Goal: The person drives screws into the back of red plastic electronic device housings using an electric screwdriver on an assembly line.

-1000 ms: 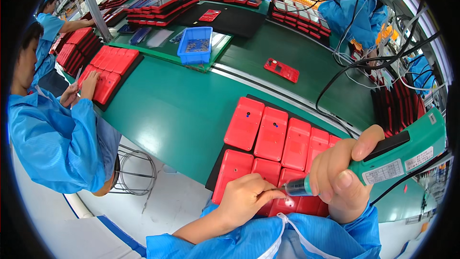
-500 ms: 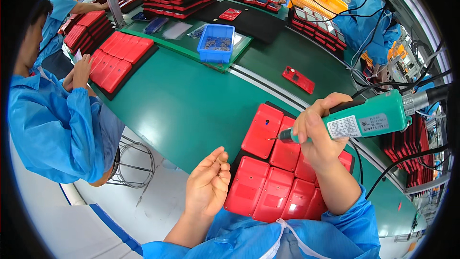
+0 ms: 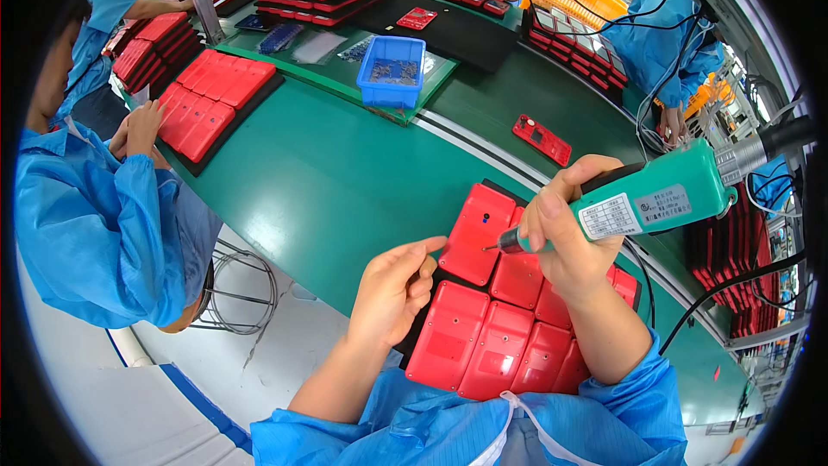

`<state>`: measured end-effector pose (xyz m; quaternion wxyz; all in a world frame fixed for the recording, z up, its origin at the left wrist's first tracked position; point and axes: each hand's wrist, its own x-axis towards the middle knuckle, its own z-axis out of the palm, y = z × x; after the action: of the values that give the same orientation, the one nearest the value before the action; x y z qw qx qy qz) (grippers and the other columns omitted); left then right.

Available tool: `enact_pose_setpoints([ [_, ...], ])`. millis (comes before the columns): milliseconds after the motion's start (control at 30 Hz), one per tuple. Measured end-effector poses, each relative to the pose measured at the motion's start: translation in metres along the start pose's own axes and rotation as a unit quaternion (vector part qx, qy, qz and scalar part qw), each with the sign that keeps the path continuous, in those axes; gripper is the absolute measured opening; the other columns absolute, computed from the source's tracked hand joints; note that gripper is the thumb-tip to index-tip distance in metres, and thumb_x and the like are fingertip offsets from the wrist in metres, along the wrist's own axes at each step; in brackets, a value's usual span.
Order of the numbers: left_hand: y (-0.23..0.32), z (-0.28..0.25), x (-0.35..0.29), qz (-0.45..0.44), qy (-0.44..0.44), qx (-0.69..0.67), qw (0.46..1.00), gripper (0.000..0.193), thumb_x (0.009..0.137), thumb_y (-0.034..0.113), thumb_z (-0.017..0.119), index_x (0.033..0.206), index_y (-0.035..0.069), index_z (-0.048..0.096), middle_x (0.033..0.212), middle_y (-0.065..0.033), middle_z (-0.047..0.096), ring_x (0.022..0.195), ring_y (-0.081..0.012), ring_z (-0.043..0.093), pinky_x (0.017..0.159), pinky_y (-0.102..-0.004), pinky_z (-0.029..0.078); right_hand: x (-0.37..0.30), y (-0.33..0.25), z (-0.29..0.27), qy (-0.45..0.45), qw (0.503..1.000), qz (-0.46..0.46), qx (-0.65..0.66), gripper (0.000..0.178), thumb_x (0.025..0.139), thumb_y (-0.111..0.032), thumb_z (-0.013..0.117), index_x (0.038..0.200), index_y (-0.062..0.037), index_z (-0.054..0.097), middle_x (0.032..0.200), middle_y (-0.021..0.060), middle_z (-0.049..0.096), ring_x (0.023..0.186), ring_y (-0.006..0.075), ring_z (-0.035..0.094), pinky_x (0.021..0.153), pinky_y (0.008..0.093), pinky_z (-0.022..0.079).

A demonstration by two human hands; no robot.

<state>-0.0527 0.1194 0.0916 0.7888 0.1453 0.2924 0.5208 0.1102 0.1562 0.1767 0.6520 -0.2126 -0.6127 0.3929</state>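
Note:
My right hand [image 3: 565, 229] is wrapped round a green electric screwdriver [image 3: 642, 203], held slanting with its thin bit down to the left. The bit's tip is at the face of the top left red case [image 3: 470, 246], which has a small dark hole higher up. My left hand [image 3: 395, 289] is at this case's left edge, its index fingertip reaching the rim. Its other fingers are curled in with the thumb; whatever they hold is too small or hidden to make out. More red cases [image 3: 492, 349] lie in rows on a black tray [image 3: 634, 295], partly covered by my right forearm.
A blue bin [image 3: 392, 95] of small metal parts stands on a green board. One red case [image 3: 542, 140] lies beyond the metal rail. A co-worker [image 3: 112, 224] sits at left near another tray of red cases [image 3: 211, 103]. Black cables [image 3: 733, 289] hang at right.
My left hand has moved up and right to the case's edge, with its index finger now stretched out. The screwdriver has shifted only slightly, its bit still at the same case.

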Motion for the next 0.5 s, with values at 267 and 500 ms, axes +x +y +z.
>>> enact_pose_setpoints([
  [267, 0.005, 0.000, 0.036, -0.005, -0.036, 0.236, 0.971, 0.032, 0.086, 0.017, 0.050, 0.106, -0.007, 0.052, 0.061, 0.0051, 0.044, 0.047, -0.0009, 0.034, 0.040, -0.0146, 0.026, 0.000, 0.001, 0.000, 0.000, 1.000, 0.014, 0.002, 0.024, 0.077, 0.008, 0.053, 0.095, -0.0018, 0.040, 0.057, 0.0047, 0.048, 0.043, 0.0086, 0.046, 0.041, 0.0236, 0.043],
  [500, -0.011, -0.008, 0.050, 0.087, -0.027, 0.317, 0.944, 0.034, 0.080, 0.011, 0.058, 0.108, -0.008, 0.052, 0.065, 0.0034, 0.052, 0.052, 0.0001, 0.042, 0.043, -0.0139, 0.030, 0.002, 0.003, -0.004, 0.009, 1.000, 0.003, 0.021, 0.024, 0.077, 0.008, 0.052, 0.095, -0.0010, 0.040, 0.057, 0.0052, 0.048, 0.043, 0.0089, 0.046, 0.042, 0.0231, 0.043],
])
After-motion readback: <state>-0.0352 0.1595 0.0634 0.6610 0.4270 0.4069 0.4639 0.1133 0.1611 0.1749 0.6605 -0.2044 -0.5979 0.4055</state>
